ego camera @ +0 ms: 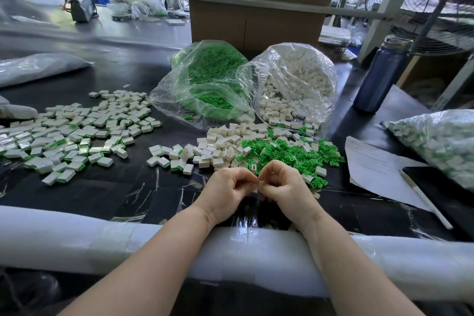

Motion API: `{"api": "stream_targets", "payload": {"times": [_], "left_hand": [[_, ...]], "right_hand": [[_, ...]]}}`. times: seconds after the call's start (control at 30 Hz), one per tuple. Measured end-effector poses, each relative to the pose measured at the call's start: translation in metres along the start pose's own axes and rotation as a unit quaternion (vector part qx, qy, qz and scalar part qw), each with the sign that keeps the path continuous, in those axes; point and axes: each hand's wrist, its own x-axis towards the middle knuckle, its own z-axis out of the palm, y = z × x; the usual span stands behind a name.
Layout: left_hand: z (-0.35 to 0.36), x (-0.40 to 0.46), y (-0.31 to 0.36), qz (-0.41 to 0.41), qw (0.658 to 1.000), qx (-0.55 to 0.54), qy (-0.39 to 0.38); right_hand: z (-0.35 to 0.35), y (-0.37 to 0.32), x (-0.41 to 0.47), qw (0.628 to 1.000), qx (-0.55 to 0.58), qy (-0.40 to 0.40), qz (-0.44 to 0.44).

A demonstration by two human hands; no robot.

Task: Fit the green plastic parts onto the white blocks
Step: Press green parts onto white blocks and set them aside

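A: Two hands meet over the black table (143,195), both forearms lying across the white foam padding (77,238) on its near edge. How are they set?

B: The left hand (225,188) and the right hand (284,187) are knuckles-up, fingers curled in, with their fingertips touching one another. Between them a small white block (254,190) just shows; both hands pinch it. Whether a green part is already on it I cannot tell, since the fingers cover most of it.

A: And the loose stock?

B: Just beyond the fingertips lies a pile of white blocks (220,143), and beyond the right hand a pile of green parts (289,154), the two piles running into each other. One white block stands on edge right above the fingertips. Farther out, past both piles, sit a clear bag of green parts (205,84) and a clear bag of white blocks (297,84), mouths open toward the hands.

A: Anything finished?

B: Well to the left of the left hand is a wide spread of fitted blocks (74,133), white with green edges. Right of the right hand lie a sheet of paper (377,167), a pen (425,200) and another filled bag (441,146); a blue bottle (379,77) stands farther back.
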Motion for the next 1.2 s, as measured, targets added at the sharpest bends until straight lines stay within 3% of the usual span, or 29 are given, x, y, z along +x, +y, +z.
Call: {"api": "stream_targets", "payload": {"times": [0.37, 0.8, 1.2], "left_hand": [[0.0003, 0.0032, -0.0057, -0.036, 0.996, -0.082, 0.021], [-0.0025, 0.0042, -0.0047, -0.053, 0.998, -0.041, -0.003], [-0.0024, 0.0020, -0.0040, -0.042, 0.999, 0.001, -0.022]], "right_hand": [[-0.0023, 0.0027, 0.0008, 0.995, 0.088, 0.055, 0.011], [0.0004, 0.0024, 0.0008, 0.999, -0.019, 0.046, 0.020], [-0.0010, 0.0026, 0.0009, 0.998, -0.040, 0.029, 0.028]]}}
